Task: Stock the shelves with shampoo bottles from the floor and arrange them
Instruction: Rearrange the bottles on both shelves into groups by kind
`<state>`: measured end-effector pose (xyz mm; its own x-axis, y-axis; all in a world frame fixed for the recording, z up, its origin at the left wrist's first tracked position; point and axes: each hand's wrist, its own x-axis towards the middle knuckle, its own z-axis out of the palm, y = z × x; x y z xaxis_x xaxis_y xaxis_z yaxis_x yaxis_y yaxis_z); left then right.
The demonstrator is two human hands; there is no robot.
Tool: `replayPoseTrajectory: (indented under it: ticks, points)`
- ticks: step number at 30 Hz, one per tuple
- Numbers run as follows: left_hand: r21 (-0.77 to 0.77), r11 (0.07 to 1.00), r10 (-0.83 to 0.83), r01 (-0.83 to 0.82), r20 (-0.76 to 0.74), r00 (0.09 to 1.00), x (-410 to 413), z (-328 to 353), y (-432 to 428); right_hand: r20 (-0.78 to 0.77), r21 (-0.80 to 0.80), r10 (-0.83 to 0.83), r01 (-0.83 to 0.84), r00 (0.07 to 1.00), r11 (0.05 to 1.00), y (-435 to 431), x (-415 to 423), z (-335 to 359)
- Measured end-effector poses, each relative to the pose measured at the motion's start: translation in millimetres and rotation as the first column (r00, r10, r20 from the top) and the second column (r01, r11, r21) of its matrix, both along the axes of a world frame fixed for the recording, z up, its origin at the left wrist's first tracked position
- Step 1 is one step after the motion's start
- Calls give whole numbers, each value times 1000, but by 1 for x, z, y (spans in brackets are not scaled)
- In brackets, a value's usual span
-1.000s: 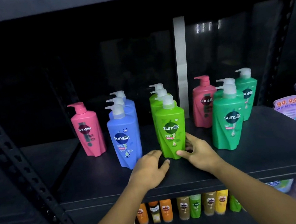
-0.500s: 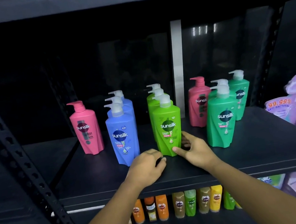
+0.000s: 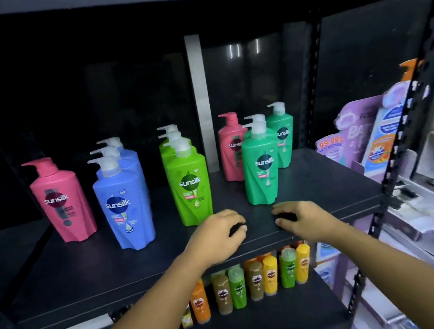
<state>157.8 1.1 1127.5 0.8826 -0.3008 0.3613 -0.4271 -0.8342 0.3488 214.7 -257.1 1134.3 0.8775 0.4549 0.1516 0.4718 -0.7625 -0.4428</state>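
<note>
On a black store shelf [image 3: 325,199], a person's left hand [image 3: 217,236] and right hand [image 3: 300,219] were poised side by side near the front edge, with fingers loosely curled and holding nothing. The left was just in front of a lime-green shampoo bottle [image 3: 189,184] that headed a row of its kind. Blue bottles [image 3: 123,207] stood in a row to its left, with a pink bottle [image 3: 60,201] beyond them. Teal-green bottles [image 3: 262,172] and a second pink bottle [image 3: 232,151] stood to the right (all upright). Smaller bottles [image 3: 253,281] lined the shelf below.
</note>
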Motion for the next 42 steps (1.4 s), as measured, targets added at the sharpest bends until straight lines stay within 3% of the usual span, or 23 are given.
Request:
replayPoseTrajectory:
  ticks: [4,7,10,15,20,23,27,36,42]
  points:
    - [-53,998,30,-30,5,1000,28,1,-28,-46,-68,-105,102,993,992,-15,7,0]
    - [-273,953,137,-131,4,991,42,-2,-39,-71,-127,-142,132,987,983,-29,13,-2]
    - [-431,871,221,-237,-88,971,53,-4,-48,-127,-162,-133,111,983,980,-37,25,3]
    - [-543,772,211,-329,-268,940,79,1,-61,-225,-171,-92,54,970,984,-36,59,10]
    - [-574,758,181,-309,-271,946,100,5,-70,-276,100,-100,132,956,986,-44,91,4]
    - [-580,749,189,-320,-277,942,100,9,-77,-324,311,-75,181,943,933,-44,102,1]
    - [-589,727,242,-352,-261,935,98,6,-79,-327,467,-67,223,943,856,-35,115,-4]
    - [-666,600,438,-443,-190,879,106,-1,-64,-311,583,-18,206,950,786,-8,135,-9]
    - [-660,584,462,-472,-207,862,106,2,-66,-292,627,85,124,952,769,2,143,-14]
